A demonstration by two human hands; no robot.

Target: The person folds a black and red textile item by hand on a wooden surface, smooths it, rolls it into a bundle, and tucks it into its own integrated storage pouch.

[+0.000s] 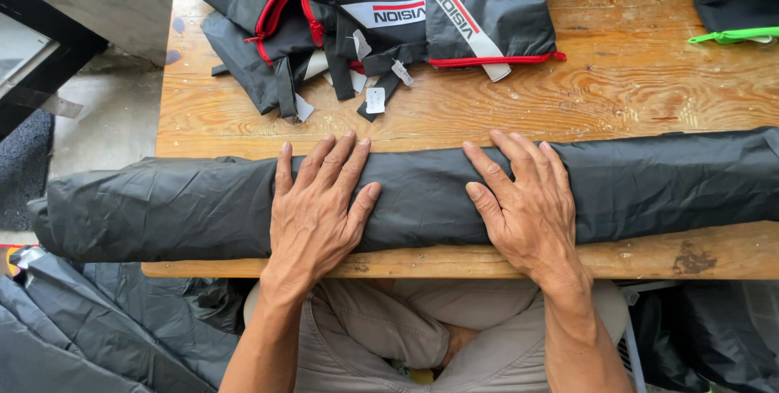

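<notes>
A long roll of crinkled black fabric [170, 206] lies across the near edge of a wooden table [617, 77], its left end hanging past the table's side. My left hand [316, 210] lies flat on the roll near its middle, fingers spread. My right hand [523, 202] presses flat on the roll just to the right, fingers apart. Neither hand grips anything.
A pile of dark grey fabric bags with red zips and white stripes [365, 12] sits at the table's far side. Another dark bag with a green zip [734, 34] is at the far right corner. More black fabric [89, 328] lies on the floor at left.
</notes>
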